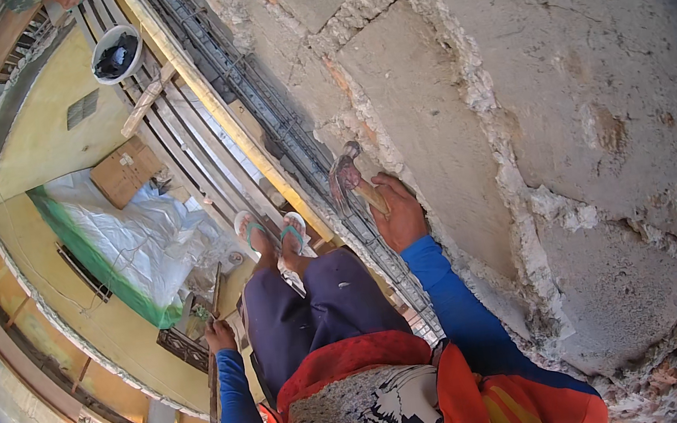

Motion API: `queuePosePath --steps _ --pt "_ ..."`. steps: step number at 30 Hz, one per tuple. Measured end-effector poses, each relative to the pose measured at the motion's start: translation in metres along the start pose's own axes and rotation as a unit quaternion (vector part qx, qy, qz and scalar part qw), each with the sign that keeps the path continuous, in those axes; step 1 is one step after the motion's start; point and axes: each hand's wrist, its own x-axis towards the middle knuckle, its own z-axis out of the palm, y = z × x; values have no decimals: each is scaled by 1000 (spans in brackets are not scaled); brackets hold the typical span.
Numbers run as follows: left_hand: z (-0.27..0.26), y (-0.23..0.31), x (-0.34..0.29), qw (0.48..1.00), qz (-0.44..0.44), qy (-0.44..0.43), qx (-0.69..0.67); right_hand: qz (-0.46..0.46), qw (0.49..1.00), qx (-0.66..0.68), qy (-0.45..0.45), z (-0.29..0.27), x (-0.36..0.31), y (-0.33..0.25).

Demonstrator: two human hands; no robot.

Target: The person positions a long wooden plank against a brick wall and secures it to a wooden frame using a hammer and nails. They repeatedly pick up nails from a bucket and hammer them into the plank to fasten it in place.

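Observation:
My right hand (399,213) is closed round the wooden handle of a claw hammer (346,179). The hammer's worn, reddish-grey head lies over the edge where the rough concrete wall (418,96) meets a column of steel rebar (238,78). My left hand (219,337) hangs low on the left with its fingers curled. A narrow brown wooden piece (218,289) shows just beyond it; whatever sits inside those fingers is too small to make out. My feet, in flip-flops, stand on a plank scaffold (195,145).
A white bucket (101,47) with dark contents stands on the planks farther off. A yellow-edged beam (210,100) runs beside the rebar. Below on the left lie a cardboard box (125,170) and silvery sheeting (117,234) with a green border. Raised, crumbly mortar lines the wall.

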Motion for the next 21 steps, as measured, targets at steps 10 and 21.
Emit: queuePosePath --steps 10,21 --pt "273 49 97 958 -117 -177 -191 78 992 -38 -93 -6 1 -9" --pt "390 -95 165 973 89 -127 -174 56 988 -63 -130 0 15 -14"
